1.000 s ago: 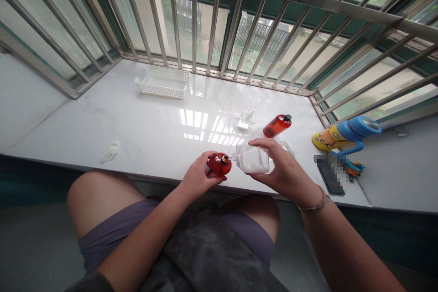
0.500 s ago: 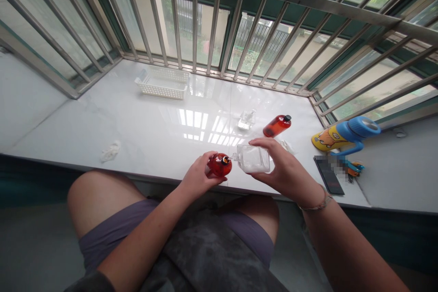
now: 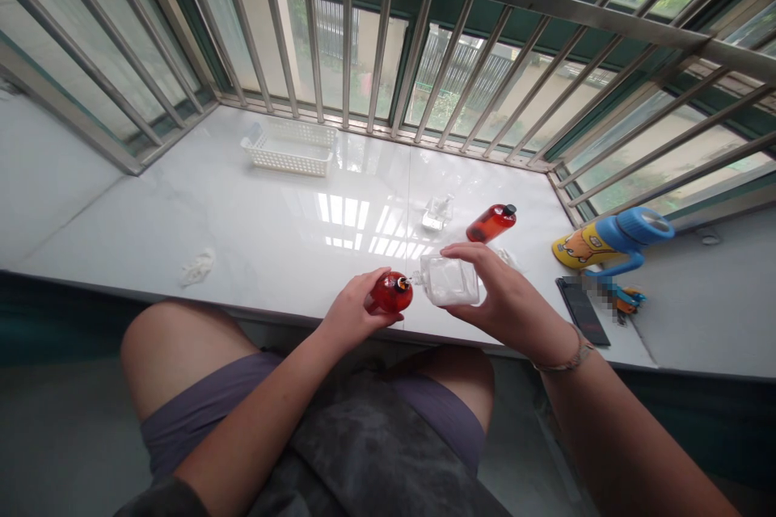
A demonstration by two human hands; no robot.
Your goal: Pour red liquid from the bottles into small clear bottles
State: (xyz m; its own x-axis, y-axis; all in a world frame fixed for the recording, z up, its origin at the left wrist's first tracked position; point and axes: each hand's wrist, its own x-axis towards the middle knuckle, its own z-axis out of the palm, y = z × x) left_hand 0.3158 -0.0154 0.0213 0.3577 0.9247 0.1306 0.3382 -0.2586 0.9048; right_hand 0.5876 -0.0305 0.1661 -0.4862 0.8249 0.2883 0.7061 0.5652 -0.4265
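Observation:
My left hand (image 3: 356,304) is wrapped round a red bottle (image 3: 388,296), whose dark-rimmed mouth is uncapped and faces up toward me. In my right hand (image 3: 494,287) a clear square glass bottle (image 3: 450,283) is tipped on its side, gripped between thumb and fingers. Its narrow neck points left and meets, or nearly meets, the red bottle's mouth. Whether liquid runs between them I cannot tell. Both bottles are held over the front edge of the white counter (image 3: 272,246).
A second red bottle (image 3: 491,223) with a black cap lies beyond my right hand, beside a small clear glass item (image 3: 434,214). Crumpled tissue (image 3: 198,267) lies at left, a white basket (image 3: 289,149) behind. On the right are a blue-and-yellow flask (image 3: 612,236) and a black phone (image 3: 582,311).
Almost nothing differs. Both hands and the two bottles have shifted very slightly to the right in the view, still mouth to mouth.

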